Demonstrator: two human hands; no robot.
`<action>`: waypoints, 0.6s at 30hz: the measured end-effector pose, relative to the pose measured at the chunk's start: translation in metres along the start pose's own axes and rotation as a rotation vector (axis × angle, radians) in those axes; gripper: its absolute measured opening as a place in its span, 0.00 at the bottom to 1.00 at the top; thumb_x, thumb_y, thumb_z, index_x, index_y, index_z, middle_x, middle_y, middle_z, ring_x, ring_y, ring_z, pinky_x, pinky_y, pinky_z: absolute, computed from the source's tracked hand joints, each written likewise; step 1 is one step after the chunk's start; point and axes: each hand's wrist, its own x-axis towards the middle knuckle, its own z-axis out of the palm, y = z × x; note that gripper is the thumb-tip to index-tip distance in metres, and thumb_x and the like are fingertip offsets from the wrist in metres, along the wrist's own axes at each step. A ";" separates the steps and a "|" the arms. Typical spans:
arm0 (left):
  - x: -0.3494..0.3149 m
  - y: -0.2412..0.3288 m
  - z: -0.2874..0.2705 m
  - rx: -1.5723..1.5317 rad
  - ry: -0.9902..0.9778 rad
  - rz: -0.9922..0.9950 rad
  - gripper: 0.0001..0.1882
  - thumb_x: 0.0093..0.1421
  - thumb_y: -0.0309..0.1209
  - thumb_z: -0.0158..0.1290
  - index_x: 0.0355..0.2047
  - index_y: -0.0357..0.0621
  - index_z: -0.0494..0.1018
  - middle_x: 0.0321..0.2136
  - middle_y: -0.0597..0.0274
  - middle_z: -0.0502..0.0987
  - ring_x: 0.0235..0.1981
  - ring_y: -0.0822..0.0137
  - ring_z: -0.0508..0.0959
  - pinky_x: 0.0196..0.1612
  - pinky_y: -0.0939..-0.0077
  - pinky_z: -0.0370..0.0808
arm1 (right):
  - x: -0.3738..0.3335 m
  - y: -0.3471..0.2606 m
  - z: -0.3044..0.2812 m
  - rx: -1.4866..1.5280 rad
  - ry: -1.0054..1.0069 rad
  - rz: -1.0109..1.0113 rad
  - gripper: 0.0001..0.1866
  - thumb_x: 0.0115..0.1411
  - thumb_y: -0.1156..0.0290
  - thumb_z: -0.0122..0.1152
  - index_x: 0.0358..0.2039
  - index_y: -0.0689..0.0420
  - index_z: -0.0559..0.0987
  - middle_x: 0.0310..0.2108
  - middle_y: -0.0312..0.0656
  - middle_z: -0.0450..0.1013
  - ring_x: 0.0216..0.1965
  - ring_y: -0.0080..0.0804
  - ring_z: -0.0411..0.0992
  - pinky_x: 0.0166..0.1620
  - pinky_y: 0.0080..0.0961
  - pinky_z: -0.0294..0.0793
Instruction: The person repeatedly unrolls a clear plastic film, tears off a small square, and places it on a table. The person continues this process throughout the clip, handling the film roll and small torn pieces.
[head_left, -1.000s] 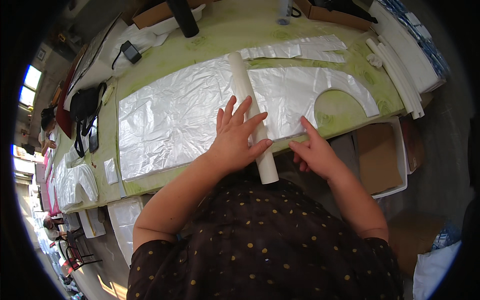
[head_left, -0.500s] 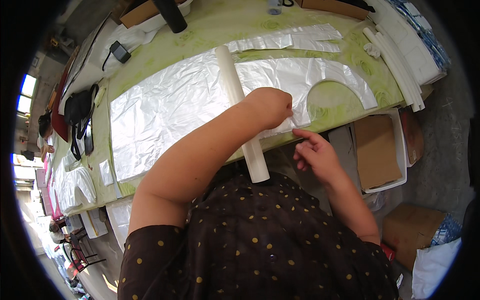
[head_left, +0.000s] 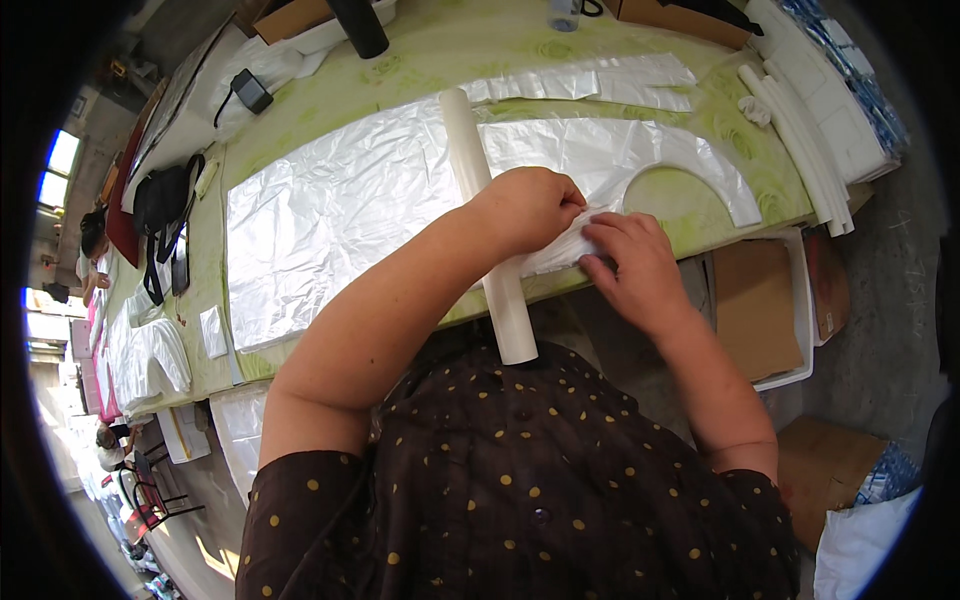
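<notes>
A shiny white plastic sheet [head_left: 335, 215] with a rounded cut-out at its right end lies creased on the table. Across it rests a long pale tube [head_left: 466, 140], its near end jutting past the table edge toward my body. My left hand [head_left: 532, 208] reaches over the tube, fingers pinched on the sheet just right of it. Beside it, at the near edge by the cut-out, my right hand [head_left: 640, 268] has its fingers and thumb closed on the same sheet, which bunches between both hands. My fingers partly hide the gripped plastic.
A green patterned cloth [head_left: 420, 65] covers the table. Narrow plastic strips [head_left: 600, 82] lie beyond the sheet. Several pale tubes [head_left: 797, 140] sit at the right edge, a white bin with cardboard [head_left: 757, 310] below. On the left are a black bag [head_left: 163, 215] and a small dark device [head_left: 250, 91].
My right hand has moved up and left from below the table edge onto the sheet and closed on it. My left hand stays near the tube; the plastic between them is now bunched.
</notes>
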 end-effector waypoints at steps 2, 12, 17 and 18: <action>-0.005 -0.003 0.000 0.003 0.077 0.012 0.14 0.64 0.38 0.56 0.46 0.46 0.83 0.39 0.54 0.85 0.39 0.57 0.84 0.46 0.67 0.79 | -0.005 0.002 -0.002 -0.012 0.012 0.051 0.17 0.54 0.66 0.70 0.44 0.56 0.83 0.49 0.42 0.78 0.46 0.46 0.73 0.53 0.39 0.71; -0.021 0.003 -0.005 -0.190 0.160 -0.069 0.14 0.63 0.37 0.59 0.42 0.42 0.81 0.34 0.57 0.84 0.36 0.62 0.83 0.44 0.69 0.79 | 0.051 0.035 0.010 -0.104 -0.025 0.227 0.29 0.57 0.68 0.64 0.60 0.57 0.73 0.52 0.49 0.76 0.49 0.53 0.72 0.54 0.45 0.71; -0.011 0.005 -0.002 -0.372 0.211 -0.041 0.24 0.62 0.43 0.62 0.54 0.42 0.75 0.45 0.55 0.80 0.42 0.64 0.81 0.46 0.70 0.79 | 0.072 0.081 0.009 -0.261 0.330 0.210 0.41 0.56 0.68 0.65 0.71 0.49 0.64 0.63 0.50 0.68 0.52 0.52 0.72 0.56 0.45 0.71; -0.006 0.007 -0.001 -0.496 0.282 -0.050 0.28 0.62 0.44 0.63 0.57 0.42 0.73 0.48 0.55 0.79 0.44 0.64 0.81 0.46 0.70 0.79 | 0.070 0.075 0.009 -0.249 0.310 0.091 0.41 0.55 0.68 0.65 0.70 0.48 0.64 0.64 0.50 0.67 0.53 0.51 0.72 0.56 0.44 0.71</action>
